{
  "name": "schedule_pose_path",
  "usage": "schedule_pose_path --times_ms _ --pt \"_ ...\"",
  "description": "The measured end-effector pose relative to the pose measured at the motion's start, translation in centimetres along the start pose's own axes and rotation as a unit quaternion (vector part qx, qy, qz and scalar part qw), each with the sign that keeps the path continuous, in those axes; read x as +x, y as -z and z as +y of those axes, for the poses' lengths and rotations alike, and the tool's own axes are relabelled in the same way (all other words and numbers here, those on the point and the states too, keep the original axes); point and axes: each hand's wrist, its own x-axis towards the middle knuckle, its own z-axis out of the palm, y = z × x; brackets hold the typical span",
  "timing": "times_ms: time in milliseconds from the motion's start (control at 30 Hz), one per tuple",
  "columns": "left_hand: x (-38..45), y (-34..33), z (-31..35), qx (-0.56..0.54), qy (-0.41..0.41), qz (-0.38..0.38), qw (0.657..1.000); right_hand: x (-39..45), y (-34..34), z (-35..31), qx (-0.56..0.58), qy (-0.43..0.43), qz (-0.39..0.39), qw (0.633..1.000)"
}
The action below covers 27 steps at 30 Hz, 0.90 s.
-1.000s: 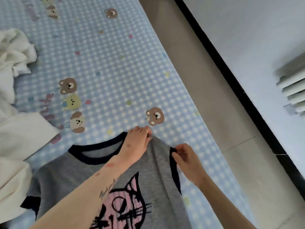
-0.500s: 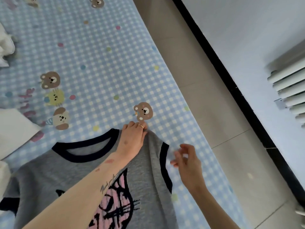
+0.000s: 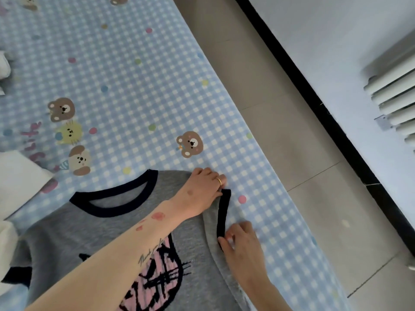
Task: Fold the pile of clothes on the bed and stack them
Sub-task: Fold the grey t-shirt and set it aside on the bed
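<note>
A grey knitted T-shirt with navy-blue trim and a pink-and-black cat motif point(image 3: 107, 239) is spread face-up on the bed, which is covered with a blue-and-white checked sheet printed with cartoon animals point(image 3: 139, 86). The garment lies towards the near right part of the bed, its round navy neckband point(image 3: 112, 198) pointing away from the person and its short right sleeve with the navy cuff point(image 3: 222, 212) reaching almost to the bed's edge.

The left hand point(image 3: 202, 191) is laid across the shoulder seam, fingers curled down at the top of the cuff; the shoulder appears to be pinned there so that the cloth is kept from sliding while the sleeve is drawn out. Whether the fabric is actually pinched under those fingers, or only pressed, cannot be told. The right hand point(image 3: 242, 245) is held at the lower end of the cuff with the thumb and fingertips closed on the navy edge (a light pinch, it seems). The sleeve is thus held at both ends, probably to be flattened and squared before a fold is made inward over the body.

At the left margin, white crumpled garments point(image 3: 15, 176) are seen on the sheet, apart from the grey top; these are judged to be the unfolded pile. No basket, box or other container is visible, and no finished stack can be seen.
</note>
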Motion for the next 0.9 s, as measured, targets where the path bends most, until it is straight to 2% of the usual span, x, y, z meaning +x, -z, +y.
schedule_pose_path --times_ms 100,200,267,333,433,533,567,633,700,767,833,900 --pt "0.2 1.0 0.9 -0.109 0.016 0.054 0.992 -0.5 0.3 0.3 0.134 -0.032 0.013 0.990" --pt "0.6 1.5 1.5 -0.207 0.058 0.074 0.974 -0.3 1.0 0.9 0.253 -0.093 -0.040 0.962" --pt "0.7 1.5 1.5 -0.262 0.087 0.071 0.959 -0.1 1.6 1.7 0.289 -0.112 -0.051 0.949" --pt "1.1 1.4 1.6 -0.281 0.107 0.071 0.951 -0.1 2.3 2.6 0.283 -0.107 0.001 0.953" --pt "2.0 0.4 2.1 -0.241 0.108 0.089 0.960 -0.4 2.8 4.1 0.233 -0.109 0.100 0.961" --pt "3.0 -1.9 2.8 -0.110 0.106 0.071 0.986 -0.5 2.1 4.4 0.079 -0.094 0.125 0.985" --pt "3.3 -2.5 3.1 -0.055 0.111 0.061 0.990 -0.5 1.8 4.2 0.019 -0.066 0.151 0.986" --pt "3.3 -3.1 3.8 0.013 0.133 0.079 0.988 -0.4 1.1 3.6 -0.083 0.050 0.182 0.978" --pt "1.5 -2.8 4.5 0.004 0.180 0.128 0.975 -0.4 0.8 2.9 -0.172 0.161 0.155 0.960" --pt "-2.4 -2.6 4.9 -0.017 0.232 0.167 0.958 0.0 1.4 2.3 -0.204 0.168 0.131 0.956" --pt "-9.1 -2.8 4.5 -0.027 0.308 0.194 0.931 0.4 2.1 0.7 -0.188 0.149 0.125 0.963" --pt "-16.9 -3.3 3.3 -0.051 0.439 0.201 0.874 0.7 1.9 -2.6 -0.167 0.174 0.099 0.965"
